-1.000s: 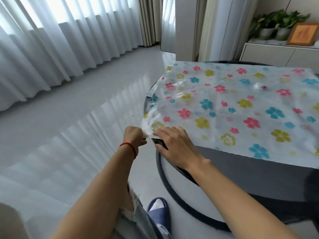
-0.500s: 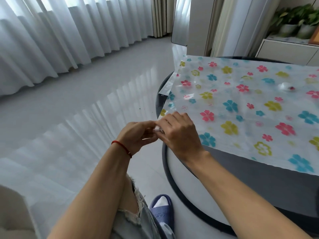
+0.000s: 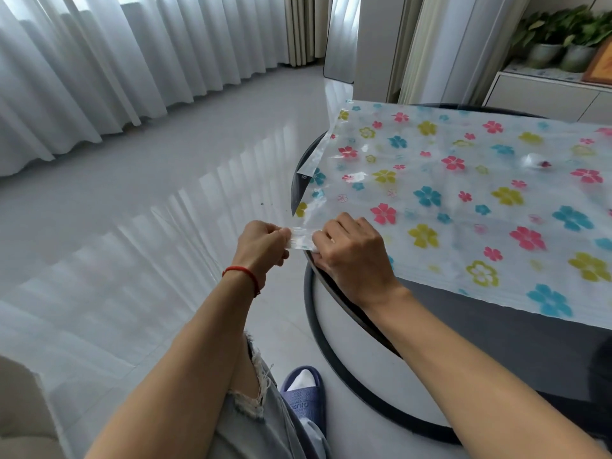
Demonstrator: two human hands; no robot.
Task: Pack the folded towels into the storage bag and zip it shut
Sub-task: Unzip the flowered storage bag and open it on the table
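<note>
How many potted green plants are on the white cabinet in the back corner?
2. One potted green plant stands on the white cabinet toward its left; the other potted plant is just right of it. The frame edge may hide more.

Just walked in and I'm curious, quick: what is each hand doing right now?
Left hand: closed, pinching the near corner of the flowered storage bag.
Right hand: closed, gripping that same corner at the table's edge.

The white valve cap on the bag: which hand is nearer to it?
Right. The right hand grips the bag's near corner, on the valve cap's side; the left hand pinches the corner further out.
</note>
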